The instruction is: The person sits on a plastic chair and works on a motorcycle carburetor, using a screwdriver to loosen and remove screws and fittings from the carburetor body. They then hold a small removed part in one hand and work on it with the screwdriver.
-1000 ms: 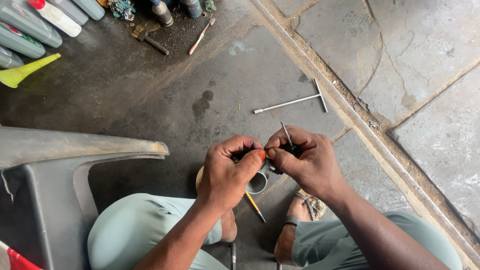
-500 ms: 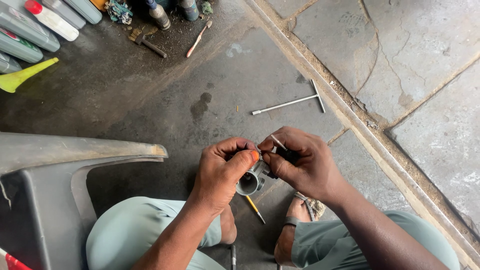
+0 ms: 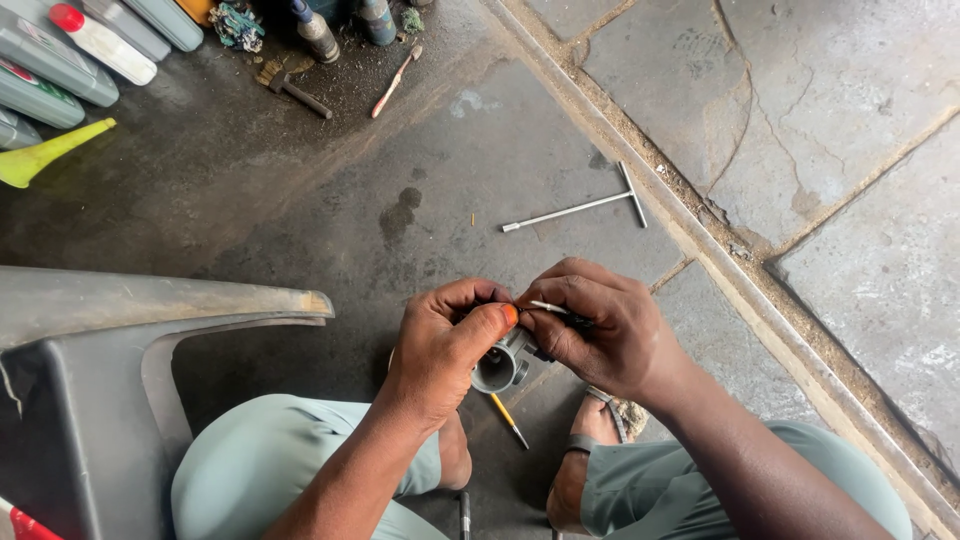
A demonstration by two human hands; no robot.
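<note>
A small grey metal part with a round open mouth sits between both hands, low over the concrete floor in front of the seated person's knees. The left hand wraps around it from the left, fingers curled closed on its body with the thumb pressed on top. The right hand grips it from the other side, and its fingers also pinch a thin metal rod that points toward the left thumb tip. Just below the part a yellow-handled screwdriver lies on the floor by a sandalled foot. Farther up lies a T-handle wrench. A grey plastic chair stands on the left; bottles, a yellow funnel and a toothbrush lie along the top edge.
</note>
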